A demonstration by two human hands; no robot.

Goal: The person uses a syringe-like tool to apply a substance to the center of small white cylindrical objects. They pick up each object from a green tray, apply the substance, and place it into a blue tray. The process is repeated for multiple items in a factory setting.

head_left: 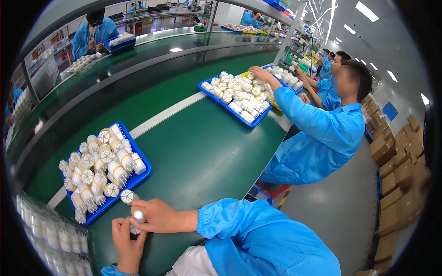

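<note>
Both hands meet at the near edge of the green table (pixel 198 152), just right of the near blue tray (pixel 143 162). The right hand (pixel 154 215) is closed round a small white cylinder (pixel 138 215), whose rounded end pokes out towards the left between thumb and fingers. The left hand (pixel 126 241) comes up from below w/ fingers curled at the lower end of the same piece; it looks pinched on it, but the actual contact is hidden behind the right hand, so can't tell for sure. The piece looks like moulded plastic: light, rigid, prob. hollow, smooth and a bit slick. Best hold is round the plain barrel, as the right hand has it, not on the end. A loose part (pixel 128 196) lies just past the fingers, touching the tray's near edge, its flat round face w/ spokes turned up. The tray is heaped w/ like parts (pixel 99 165), some w/ a yellow band, all w/ thin radial fins on one end. Those fins look like the fragile bit, so squeeze the body and keep off the ribs. The heap is loose and should shift if nudged. Near left, more white parts sit in clear wrap (pixel 48 232), blurred. Far right, a co-worker (pixel 322 138) in a blue coat reaches into a second tray (pixel 232 110) of the same parts.
</note>
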